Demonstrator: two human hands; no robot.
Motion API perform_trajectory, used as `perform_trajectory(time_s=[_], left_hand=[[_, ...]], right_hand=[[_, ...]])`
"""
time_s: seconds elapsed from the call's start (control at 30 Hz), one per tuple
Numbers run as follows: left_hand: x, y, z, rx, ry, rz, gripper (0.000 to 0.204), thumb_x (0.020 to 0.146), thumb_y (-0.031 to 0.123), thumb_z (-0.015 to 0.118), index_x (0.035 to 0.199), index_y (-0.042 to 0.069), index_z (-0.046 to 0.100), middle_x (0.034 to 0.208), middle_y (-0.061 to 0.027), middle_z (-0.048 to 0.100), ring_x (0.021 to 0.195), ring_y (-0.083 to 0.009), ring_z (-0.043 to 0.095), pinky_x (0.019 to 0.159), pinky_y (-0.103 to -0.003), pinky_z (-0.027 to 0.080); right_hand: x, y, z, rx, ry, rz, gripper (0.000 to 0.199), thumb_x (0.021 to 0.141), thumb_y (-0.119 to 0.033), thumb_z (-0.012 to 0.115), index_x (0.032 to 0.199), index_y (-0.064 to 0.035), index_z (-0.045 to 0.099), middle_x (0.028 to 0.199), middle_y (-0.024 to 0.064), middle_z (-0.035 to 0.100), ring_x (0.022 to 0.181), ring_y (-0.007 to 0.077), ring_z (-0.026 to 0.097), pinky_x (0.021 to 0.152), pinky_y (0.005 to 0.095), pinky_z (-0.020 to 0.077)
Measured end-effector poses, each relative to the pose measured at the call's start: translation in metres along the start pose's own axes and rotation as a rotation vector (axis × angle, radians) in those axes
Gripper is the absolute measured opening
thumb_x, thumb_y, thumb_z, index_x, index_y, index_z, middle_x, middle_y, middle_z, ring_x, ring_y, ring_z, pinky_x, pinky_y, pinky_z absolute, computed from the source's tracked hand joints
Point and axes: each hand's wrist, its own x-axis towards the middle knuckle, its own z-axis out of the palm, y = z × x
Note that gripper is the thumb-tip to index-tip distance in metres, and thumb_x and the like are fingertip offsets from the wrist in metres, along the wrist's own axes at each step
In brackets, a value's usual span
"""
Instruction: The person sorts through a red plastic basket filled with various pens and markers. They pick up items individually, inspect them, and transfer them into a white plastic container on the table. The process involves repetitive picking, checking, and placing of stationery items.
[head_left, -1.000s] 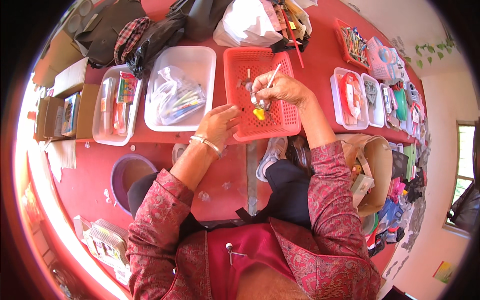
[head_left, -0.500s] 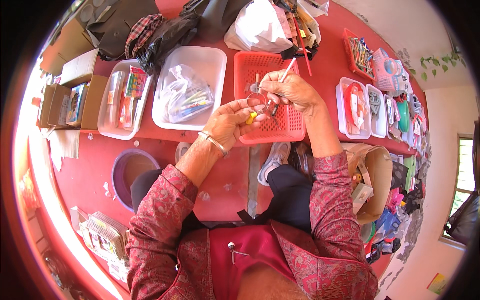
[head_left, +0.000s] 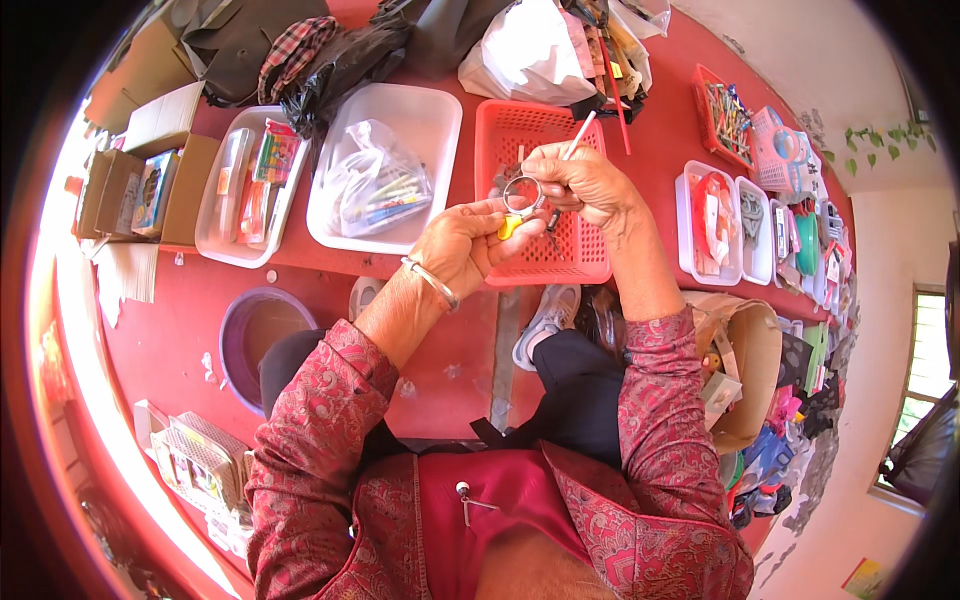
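Over the red perforated basket (head_left: 487, 150), my two hands meet at a thin metal ring (head_left: 507, 200). My left hand (head_left: 463, 240) pinches the ring, and a small yellow piece (head_left: 510, 227) shows by its fingertips. Whether the yellow piece is fixed to the ring cannot be seen. My right hand (head_left: 590, 187) is closed on a slim white pen-like stick (head_left: 580, 134), which slants up past its fingers. Its fingertips touch or nearly touch the ring's right side. Small dark items lie in the basket beneath, partly hidden by my hands.
Left of the basket, a white tray (head_left: 452, 125) holds a plastic bag of pens (head_left: 375, 185). Farther left are another clear tray (head_left: 208, 235) and an open cardboard box (head_left: 190, 190). White bins (head_left: 708, 275) stand right. A purple basin (head_left: 235, 365) sits near my knee.
The ring has turned to face the view more squarely, and the yellow piece has tilted. The white stick stays in my right hand. The whole view has shifted slightly.
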Motion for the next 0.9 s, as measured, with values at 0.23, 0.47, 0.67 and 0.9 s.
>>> perform_trajectory(time_s=[0.23, 0.47, 0.67, 0.9], left_hand=[[-0.002, 0.001, 0.003, -0.021, -0.024, 0.017, 0.029, 0.084, -0.003, 0.032, 0.112, -0.012, 0.034, 0.112, -0.0212, 0.045, 0.106, -0.0299, 0.048, 0.088, -0.03, 0.045], [0.0, -0.002, 0.009, 0.413, 0.031, 0.18, 0.033, 0.085, 0.001, 0.038, 0.117, -0.006, 0.039, 0.107, -0.016, 0.051, 0.104, -0.0232, 0.05, 0.082, -0.025, 0.046], [-0.007, -0.002, 0.006, 0.47, -0.037, 0.264, 0.039, 0.081, 0.0, 0.045, 0.118, -0.007, 0.036, 0.113, -0.0169, 0.048, 0.104, -0.0248, 0.05, 0.085, -0.033, 0.045], [-0.028, 0.002, 0.015, 0.558, -0.033, 0.333, 0.028, 0.081, -0.003, 0.047, 0.108, -0.008, 0.042, 0.101, -0.0164, 0.054, 0.089, -0.0213, 0.057, 0.076, -0.03, 0.049]], right_hand=[[0.0, 0.002, 0.001, -0.001, 0.05, 0.06, 0.016, 0.079, -0.021, 0.057, 0.071, -0.0064, 0.056, 0.049, -0.0049, 0.042, 0.042, 0.0022, 0.035, 0.04, 0.0166, 0.0275], [-0.008, -0.012, 0.001, -0.108, 0.064, 0.006, 0.018, 0.077, -0.021, 0.059, 0.065, -0.0075, 0.056, 0.049, -0.0052, 0.042, 0.042, 0.0026, 0.035, 0.04, 0.0162, 0.0267], [-0.021, -0.02, 0.018, -0.331, 0.156, -0.039, 0.015, 0.076, -0.018, 0.061, 0.073, -0.0045, 0.057, 0.05, -0.0055, 0.043, 0.038, -0.0001, 0.032, 0.033, 0.0138, 0.0199], [-0.059, -0.021, 0.038, -0.241, 0.227, 0.002, 0.012, 0.076, -0.017, 0.06, 0.073, -0.0063, 0.055, 0.051, -0.0053, 0.045, 0.038, -0.0003, 0.033, 0.033, 0.0129, 0.0202]])
